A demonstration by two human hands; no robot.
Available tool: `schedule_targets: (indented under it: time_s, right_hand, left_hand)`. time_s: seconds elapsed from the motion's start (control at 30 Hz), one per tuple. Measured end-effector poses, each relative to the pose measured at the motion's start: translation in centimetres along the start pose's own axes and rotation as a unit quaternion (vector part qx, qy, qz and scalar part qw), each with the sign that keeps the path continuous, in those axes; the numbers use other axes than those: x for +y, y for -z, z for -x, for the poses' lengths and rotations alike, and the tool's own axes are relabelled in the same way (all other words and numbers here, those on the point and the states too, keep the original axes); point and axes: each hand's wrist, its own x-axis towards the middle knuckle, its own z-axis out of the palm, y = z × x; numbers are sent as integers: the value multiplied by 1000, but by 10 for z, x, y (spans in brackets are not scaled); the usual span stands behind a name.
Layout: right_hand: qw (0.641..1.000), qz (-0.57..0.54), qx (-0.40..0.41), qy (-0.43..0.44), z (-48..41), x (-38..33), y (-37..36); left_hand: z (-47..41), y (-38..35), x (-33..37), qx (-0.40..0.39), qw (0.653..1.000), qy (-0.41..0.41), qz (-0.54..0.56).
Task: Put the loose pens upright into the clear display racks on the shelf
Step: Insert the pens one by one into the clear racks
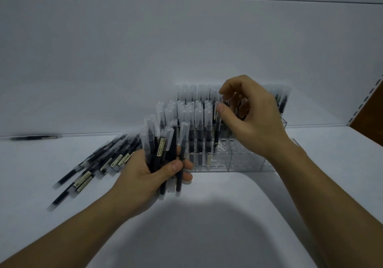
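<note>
Black bundle of pens [163, 145]: dark barrels with frosted caps, caps up, held upright just left of the front rack.
Left hand [145, 176]: the fingers are wrapped tight round the lower half of the bundle. The left thumb [174, 165] presses across its front, and fingertips show round the right side.
Right hand [252, 120]: raised over the front rack, with the fingers curled in towards the palm.
Right thumb [222, 110]: its tip lies against the cap of one standing pen. The forefinger [224, 89] hooks above it with a gap between them. From where I stand the blur hides whether the pen is pinched or let go; I cannot tell.
Standing pen [216, 129]: upright, its lower end down in the front rack, at the right end of the filled rows.
Front rack [244, 162]: clear, and resting on the shelf. Its left part is packed with racked pens [199, 126], and round holes show to the right, under the wrist.
Back rack [284, 122]: clear, behind the front one and against the back panel [145, 50]. It has a row of capped pens, partly hidden by the right hand.
Loose pens [97, 164]: a fanned heap lying flat on the shelf, beside and behind the left hand.
Single pen [35, 137]: lying alone at the far left by the back panel, well apart from the heap.
Shelf [207, 216]: white.
</note>
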Motion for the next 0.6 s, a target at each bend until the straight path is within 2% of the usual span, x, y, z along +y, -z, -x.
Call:
schedule_targets:
  time_s: [0.1, 0.2, 0.3, 0.37, 0.5, 0.6]
  right_hand:
    - [997, -76, 16, 13, 2, -15, -2]
    - [988, -139, -59, -4, 6, -26, -7]
    - [980, -144, -136, -17, 11, -28, -14]
    - [976, -147, -157, -32, 13, -28, -17]
    - [969, -190, -150, -58, 13, -27, -21]
    - [963, -239, -99, -75, 10, -26, -17]
  left_hand:
    - [1, 0, 1, -5, 1000, 2, -14]
    - [2, 1, 2, -15, 999, -5, -49]
    - [2, 2, 2, -21, 999, -7, -31]
    - [1, 2, 1, -26, 999, -8, -27]
    - [1, 2, 0, -24, 999, -19, -37]
    - [0, 0, 0, -12, 999, -22, -26]
